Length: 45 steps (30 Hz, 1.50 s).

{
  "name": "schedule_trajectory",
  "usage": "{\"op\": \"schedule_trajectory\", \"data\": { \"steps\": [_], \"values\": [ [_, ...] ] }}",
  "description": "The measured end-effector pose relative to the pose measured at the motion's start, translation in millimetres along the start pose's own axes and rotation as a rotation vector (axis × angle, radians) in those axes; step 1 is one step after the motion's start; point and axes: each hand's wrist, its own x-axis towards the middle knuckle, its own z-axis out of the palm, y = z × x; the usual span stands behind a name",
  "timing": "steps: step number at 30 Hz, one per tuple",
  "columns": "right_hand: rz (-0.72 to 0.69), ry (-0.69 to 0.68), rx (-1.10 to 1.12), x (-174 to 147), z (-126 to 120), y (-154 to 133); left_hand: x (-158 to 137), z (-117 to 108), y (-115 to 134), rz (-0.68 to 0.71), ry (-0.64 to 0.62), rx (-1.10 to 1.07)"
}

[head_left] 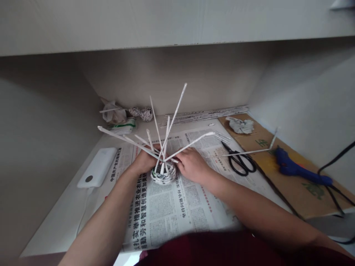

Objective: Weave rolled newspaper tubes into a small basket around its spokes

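The small woven cup [163, 178] sits near the middle of the newspaper [194, 210], between the two hands; the left hand [145, 161] curves round its far left side, fingers mostly hidden behind the rods, so whether they pinch anything I cannot tell; the right hand [192, 165] is bent in at its right rim, fingertips by a short rod end, though a firm grip cannot be made out; to work this well, one hand would best steady the wall while the other bends each upright rod [177, 111] gently at its base, keeping tension even, since rolled paper probably creases if forced; the cup is rounded, its strands flattened and speckled with print, while the uprights are pale, stiff, slim tubes fanning at uneven angles; a long thin rod [244, 152] runs right across the black-handled scissors [240, 162], and could snag there
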Motion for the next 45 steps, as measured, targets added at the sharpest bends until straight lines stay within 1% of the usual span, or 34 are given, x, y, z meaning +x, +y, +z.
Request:
{"op": "schedule_trajectory", "data": {
  "steps": [5,11,18,25,28,31,35,37,40,42,45],
  "values": [
    [-0.021,0.0,-0.067,0.9,0.9,0.5,-1.0,0.7,2.8,0.013,-0.023,0.021],
    [-0.019,-0.005,-0.119,-0.7,-0.3,0.3,-0.9,0.3,1.0,0.006,-0.028,-0.013],
    [-0.004,0.024,-0.113,-1.9,-7.0,6.3,0.7,-0.8,-0.5,0.011,0.039,0.011],
    [-0.01,0.092,-0.157,-1.4,-6.6,8.7,-1.9,1.0,7.3,-0.029,0.132,0.014],
    [-0.008,0.101,-0.163,-1.3,-8.7,7.8,-3.7,5.2,6.5,-0.001,0.174,-0.015],
    [-0.01,0.1,-0.169,-1.5,-10.9,7.0,-4.6,8.3,1.7,0.037,0.214,0.01],
    [0.002,0.118,-0.125,-2.2,-11.3,9.9,-2.1,7.0,-6.6,-0.004,0.237,0.015],
    [-0.011,0.175,-0.082,-2.6,-10.9,11.7,0.2,4.8,-10.7,-0.046,0.248,-0.01],
    [-0.07,0.288,0.018,-3.6,-10.3,11.8,2.9,3.1,-14.1,-0.083,0.267,-0.059],
    [-0.111,0.338,0.081,-4.3,-10.3,9.7,3.6,3.9,-13.1,-0.094,0.255,-0.094],
    [-0.13,0.343,0.12,-5.4,-11.4,5.1,3.4,6.4,-7.6,-0.101,0.187,-0.106]
  ]
}}
